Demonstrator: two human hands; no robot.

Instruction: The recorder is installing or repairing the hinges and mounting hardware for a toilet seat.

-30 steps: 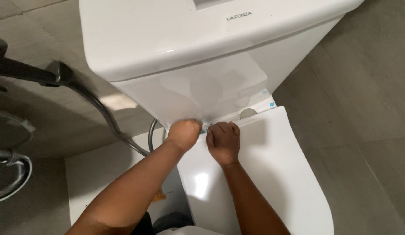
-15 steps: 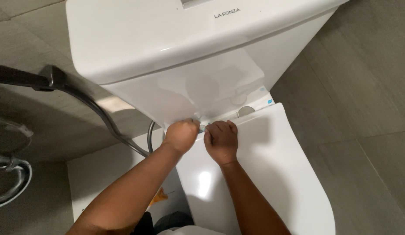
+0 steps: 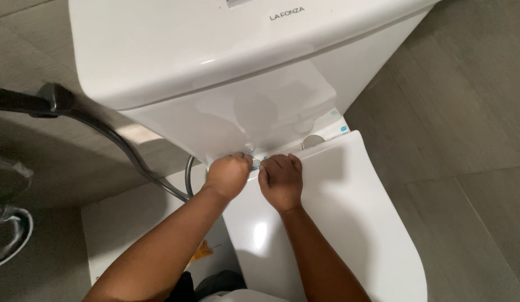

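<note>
- While you lean over the toilet, both hands meet at the back edge of the closed lid (image 3: 349, 223), right under the front of the cistern (image 3: 215, 72).
- Your left hand (image 3: 229, 174) is curled almost to a fist, its fingertips closed round a small round metal fitting (image 3: 255, 163) at the left hinge point. It looks like a pinch, though the knuckles hide the contact itself.
- Your right hand (image 3: 280, 180) lies knuckles-up just beside it, its fingers bent and their tips on the rear edge of the lid. I cannot tell whether it has hold of anything or only presses down.
- The fitting sits between your two hands, touching or nearly touching both, in the narrow gap where the lid meets the cistern.
- As a judgement, the work in hand is fingertip work on that left hinge point. The second hinge cap (image 3: 313, 141), further right, stands untouched.
- Any next move there calls for small, steady fingertip motion. The cistern overhangs the spot, room is tight, and the part is small enough to slip.
- Containers: the cistern has its top on, so what it holds is hidden. The bowl is covered wholly by the lid, so its contents cannot be seen either.
- A metal hose (image 3: 131, 152) runs down at your left, well apart from the hands, over the grey tiled floor (image 3: 467, 140).
</note>
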